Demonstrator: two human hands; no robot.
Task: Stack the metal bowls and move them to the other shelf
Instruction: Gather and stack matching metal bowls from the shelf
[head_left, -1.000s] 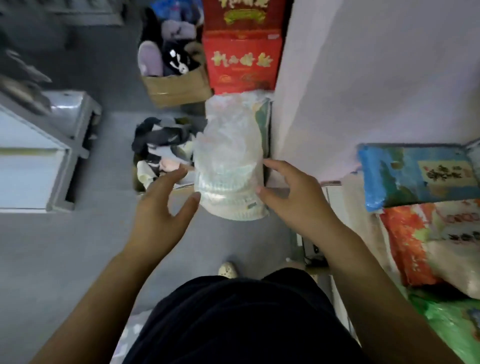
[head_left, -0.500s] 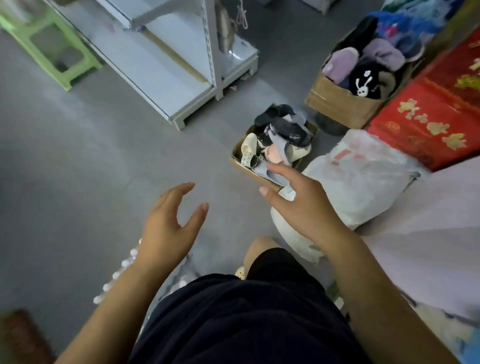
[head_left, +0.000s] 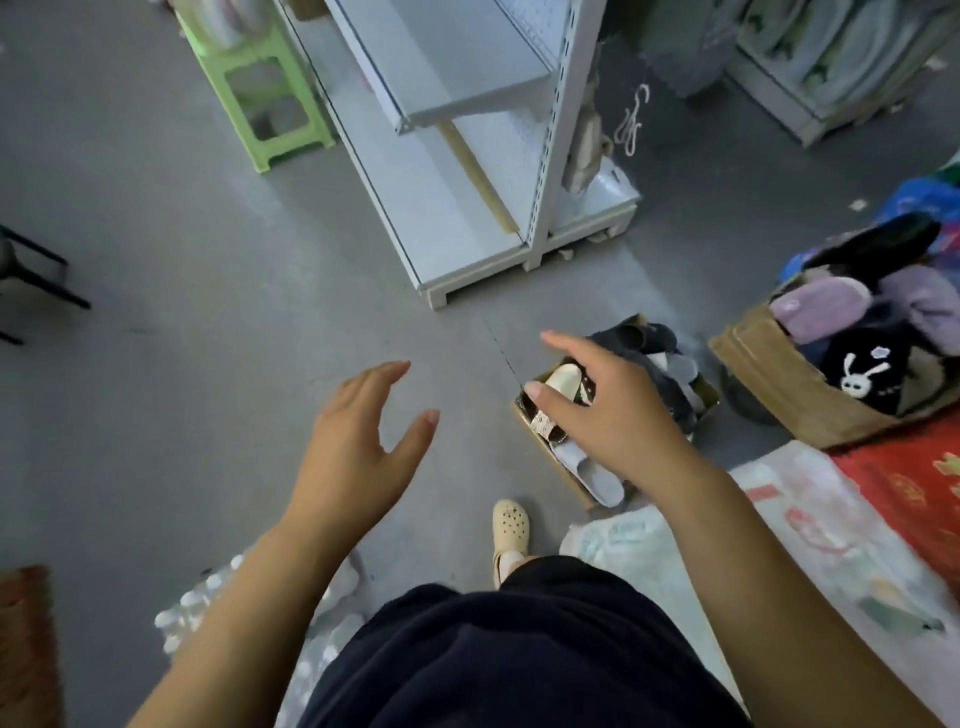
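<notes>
Dark navy cloth (head_left: 519, 649) of the person's clothing fills the bottom centre, with one cream clog (head_left: 511, 525) on the grey floor just beyond it. Left hand (head_left: 358, 441), centre frame: fingers spread and loosely bent, palm turned inward, holding nothing. Right hand (head_left: 608, 410), right of centre: fingers straight, also holding nothing, in the air over a low carton of slippers (head_left: 587, 473); contact not evident. Judgement: both are held out ready to take something, not at work on the slippers. Lower right, a plastic-wrapped sack (head_left: 779, 545) beside a red box (head_left: 909, 483). Right edge, a taller cardboard box of plush slippers (head_left: 789, 384). Upper centre, a white metal shelf unit (head_left: 467, 156); upper left, a green stool (head_left: 260, 93). Metal bowls: none in view, so their place cannot be told. Judgement: stacking not begun; the bowls must be found first.
</notes>
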